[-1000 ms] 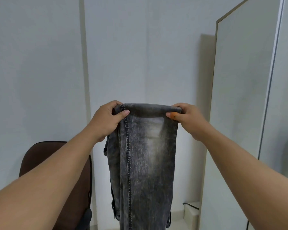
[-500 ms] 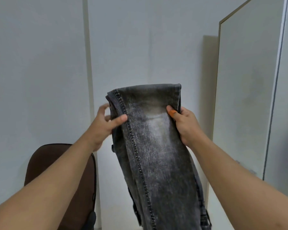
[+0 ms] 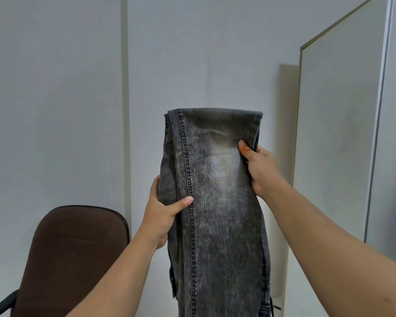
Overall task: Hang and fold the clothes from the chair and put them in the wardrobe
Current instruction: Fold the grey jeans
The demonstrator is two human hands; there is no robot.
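Plain grey walls behind, brown office chair [image 3: 78, 252] lower left, wardrobe door [image 3: 336, 133] open on the right, interior not visible. Grey acid-wash jeans [image 3: 215, 202] held up mid-air, folded edge on top: left hand [image 3: 160, 216] pinches the left seam edge, right hand [image 3: 261, 170] grips the right edge higher up, thumb in front.

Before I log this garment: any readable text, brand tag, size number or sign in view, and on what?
None: no readable text anywhere in this view.
Grey jeans, gripped by the left hand and right hand: only stitching and fading show, no tag or label.
Brown chair, wardrobe door and wall: plain, unmarked.
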